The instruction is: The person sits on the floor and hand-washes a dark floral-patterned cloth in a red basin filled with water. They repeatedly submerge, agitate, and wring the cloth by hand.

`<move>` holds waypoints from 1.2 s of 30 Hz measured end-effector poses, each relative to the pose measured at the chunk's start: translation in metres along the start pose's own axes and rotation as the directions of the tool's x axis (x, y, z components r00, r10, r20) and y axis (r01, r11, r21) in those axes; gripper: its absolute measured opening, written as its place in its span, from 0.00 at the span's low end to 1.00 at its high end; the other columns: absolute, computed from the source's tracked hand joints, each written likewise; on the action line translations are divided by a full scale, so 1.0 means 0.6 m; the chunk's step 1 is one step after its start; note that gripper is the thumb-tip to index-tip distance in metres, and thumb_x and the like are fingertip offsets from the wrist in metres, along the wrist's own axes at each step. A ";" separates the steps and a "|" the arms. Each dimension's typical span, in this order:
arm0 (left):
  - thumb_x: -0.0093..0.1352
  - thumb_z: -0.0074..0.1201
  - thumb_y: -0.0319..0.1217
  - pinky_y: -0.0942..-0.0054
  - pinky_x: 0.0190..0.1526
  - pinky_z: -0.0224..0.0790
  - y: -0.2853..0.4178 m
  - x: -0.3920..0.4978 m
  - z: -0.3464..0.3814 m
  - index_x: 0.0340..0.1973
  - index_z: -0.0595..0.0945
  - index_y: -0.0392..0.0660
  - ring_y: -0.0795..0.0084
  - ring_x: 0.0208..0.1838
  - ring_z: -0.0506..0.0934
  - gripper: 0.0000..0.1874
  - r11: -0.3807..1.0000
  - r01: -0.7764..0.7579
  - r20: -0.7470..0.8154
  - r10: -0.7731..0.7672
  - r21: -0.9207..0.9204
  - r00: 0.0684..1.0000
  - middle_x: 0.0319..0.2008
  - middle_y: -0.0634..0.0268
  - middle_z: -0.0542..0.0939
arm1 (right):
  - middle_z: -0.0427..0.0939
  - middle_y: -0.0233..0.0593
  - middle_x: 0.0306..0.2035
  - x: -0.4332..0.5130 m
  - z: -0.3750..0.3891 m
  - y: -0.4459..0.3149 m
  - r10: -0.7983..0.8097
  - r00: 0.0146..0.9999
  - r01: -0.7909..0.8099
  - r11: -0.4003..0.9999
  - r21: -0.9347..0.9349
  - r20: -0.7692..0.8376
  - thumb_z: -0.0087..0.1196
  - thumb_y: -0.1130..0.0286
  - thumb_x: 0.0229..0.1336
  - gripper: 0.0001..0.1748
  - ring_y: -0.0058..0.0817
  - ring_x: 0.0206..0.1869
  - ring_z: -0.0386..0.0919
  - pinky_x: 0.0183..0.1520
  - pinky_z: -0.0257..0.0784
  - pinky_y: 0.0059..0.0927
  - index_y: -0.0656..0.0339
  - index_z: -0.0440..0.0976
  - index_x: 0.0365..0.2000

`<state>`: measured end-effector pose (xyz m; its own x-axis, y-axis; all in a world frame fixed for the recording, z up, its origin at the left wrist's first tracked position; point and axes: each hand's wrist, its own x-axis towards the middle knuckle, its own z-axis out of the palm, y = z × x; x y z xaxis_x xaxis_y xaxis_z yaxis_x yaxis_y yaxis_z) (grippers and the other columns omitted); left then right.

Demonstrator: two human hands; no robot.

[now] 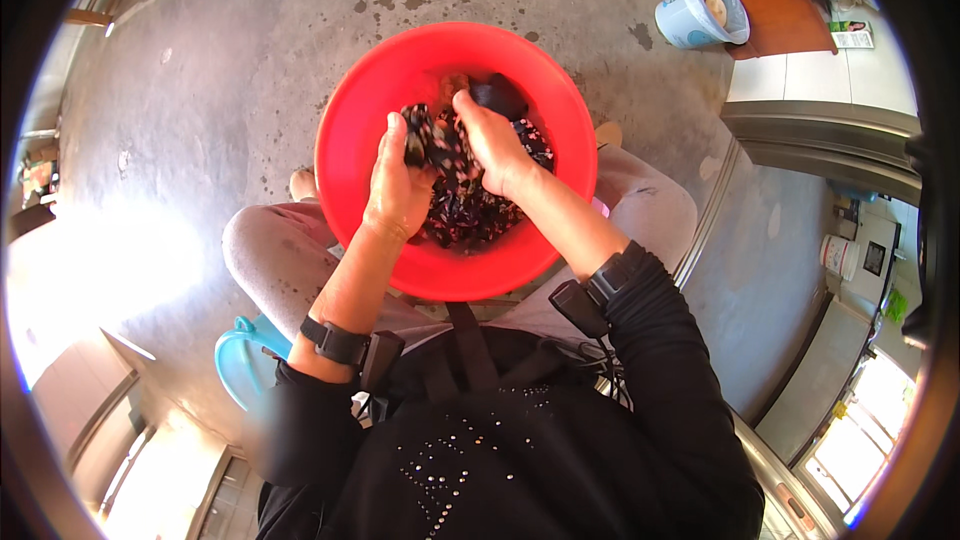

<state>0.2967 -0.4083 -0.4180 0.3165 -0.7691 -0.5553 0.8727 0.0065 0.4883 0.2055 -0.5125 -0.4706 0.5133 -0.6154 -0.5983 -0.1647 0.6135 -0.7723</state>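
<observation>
A round red plastic basin (360, 82) stands between my knees. In it lies a dark cloth with a pale floral print (472, 214), looking wet and bunched up. My left hand (397, 187) grips a raised fold of this cloth at the left. On the other side of the fold, my right hand (491, 139) holds it with the thumb pointing up. The cloth between the hands is blurred. A plain dark piece of fabric (499, 95) rests at the basin's far right, beyond my right hand.
A light blue bucket (682, 19) with things inside stands by a reddish-brown wooden cabinet (780, 7) at upper right. Near my left thigh is a turquoise plastic object (240, 367). Wet spots mark the concrete floor (247, 52). A metal door track (712, 202) runs along the right.
</observation>
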 end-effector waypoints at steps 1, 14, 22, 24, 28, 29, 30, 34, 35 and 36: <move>0.74 0.44 0.51 0.64 0.56 0.66 0.006 0.001 -0.004 0.46 0.77 0.44 0.64 0.43 0.79 0.23 0.988 -0.028 0.029 0.024 0.153 0.999 0.41 0.64 0.81 | 0.72 0.28 0.21 -0.001 0.004 -0.011 0.082 0.994 -0.096 0.965 0.242 0.066 0.45 0.47 0.66 0.25 0.20 0.21 0.71 0.20 0.63 0.28 0.61 0.74 0.33; 0.73 0.53 0.38 0.81 0.25 0.66 0.040 -0.055 0.012 0.33 0.79 0.39 0.87 0.26 0.71 0.14 0.546 -0.007 0.003 0.008 0.837 1.000 0.24 0.75 0.77 | 0.76 0.35 0.45 -0.076 -0.031 -0.005 0.022 0.749 0.250 0.916 -0.314 0.662 0.58 0.55 0.59 0.29 0.21 0.49 0.73 0.53 0.68 0.25 0.61 0.67 0.54; 0.74 0.49 0.35 0.76 0.36 0.76 0.133 -0.084 0.130 0.45 0.78 0.42 0.78 0.34 0.79 0.11 0.900 -0.352 0.199 0.307 0.255 0.931 0.35 0.68 0.81 | 0.81 0.36 0.43 -0.164 -0.010 -0.092 -0.026 0.825 0.268 0.897 -0.350 0.564 0.71 0.59 0.46 0.36 0.23 0.44 0.78 0.52 0.73 0.30 0.61 0.69 0.54; 0.74 0.49 0.36 0.72 0.36 0.78 0.139 -0.072 0.130 0.45 0.78 0.44 0.74 0.35 0.80 0.10 0.920 -0.376 0.210 0.347 0.115 0.914 0.36 0.65 0.82 | 0.81 0.37 0.44 -0.177 -0.011 -0.078 -0.220 0.736 0.430 0.882 -0.191 0.640 0.68 0.61 0.49 0.34 0.24 0.44 0.78 0.51 0.73 0.30 0.62 0.68 0.54; 0.74 0.50 0.38 0.69 0.38 0.76 0.096 -0.022 0.083 0.47 0.77 0.47 0.73 0.37 0.79 0.11 0.971 -0.214 0.085 0.206 0.109 0.975 0.37 0.65 0.81 | 0.80 0.37 0.40 -0.139 -0.036 -0.033 -0.164 0.802 0.365 0.895 -0.254 0.574 0.63 0.69 0.50 0.30 0.22 0.40 0.77 0.47 0.74 0.30 0.64 0.67 0.54; 0.74 0.50 0.41 0.69 0.40 0.75 0.079 -0.010 0.062 0.45 0.77 0.47 0.75 0.36 0.78 0.12 0.991 -0.116 0.024 0.115 0.064 0.993 0.34 0.70 0.80 | 0.79 0.37 0.39 -0.115 -0.042 -0.030 -0.100 0.869 0.337 0.837 -0.431 0.485 0.60 0.71 0.51 0.26 0.22 0.39 0.77 0.45 0.74 0.29 0.65 0.69 0.52; 0.74 0.49 0.41 0.67 0.41 0.76 0.056 0.003 0.042 0.45 0.76 0.47 0.73 0.36 0.78 0.12 0.996 -0.086 -0.028 0.087 0.035 0.996 0.33 0.68 0.80 | 0.79 0.38 0.40 -0.104 -0.045 -0.030 -0.108 0.911 0.289 0.856 -0.429 0.399 0.58 0.73 0.51 0.25 0.23 0.40 0.77 0.47 0.73 0.29 0.65 0.70 0.51; 0.72 0.49 0.51 0.56 0.43 0.76 -0.008 0.040 -0.033 0.42 0.77 0.47 0.61 0.35 0.79 0.20 0.992 0.119 -0.380 -0.127 -0.043 0.916 0.33 0.63 0.79 | 0.78 0.42 0.48 -0.101 -0.018 -0.048 -0.168 0.950 0.253 0.907 -0.336 0.262 0.50 0.80 0.45 0.26 0.26 0.50 0.75 0.53 0.70 0.28 0.63 0.72 0.50; 0.71 0.47 0.54 0.54 0.46 0.74 -0.017 0.042 -0.046 0.44 0.76 0.47 0.59 0.39 0.78 0.23 0.983 0.172 -0.350 -0.186 -0.070 0.918 0.36 0.60 0.79 | 0.76 0.42 0.42 -0.117 -0.001 -0.049 -0.367 0.865 0.489 0.772 -0.407 0.343 0.51 0.79 0.46 0.28 0.27 0.44 0.75 0.48 0.71 0.26 0.60 0.70 0.53; 0.71 0.45 0.57 0.52 0.49 0.72 -0.022 0.042 -0.057 0.45 0.75 0.47 0.57 0.44 0.77 0.26 0.961 0.256 -0.333 -0.278 -0.108 0.901 0.39 0.57 0.78 | 0.74 0.44 0.39 -0.132 0.014 -0.050 -0.395 0.800 0.589 0.657 -0.470 0.452 0.54 0.77 0.46 0.26 0.33 0.41 0.76 0.46 0.72 0.30 0.59 0.71 0.51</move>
<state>0.3057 -0.4058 -0.4617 0.1666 -0.4816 -0.8604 0.9595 -0.1218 0.2540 0.1766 -0.4781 -0.3983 0.8562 -0.5108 -0.0773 -0.2014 -0.1921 -0.9605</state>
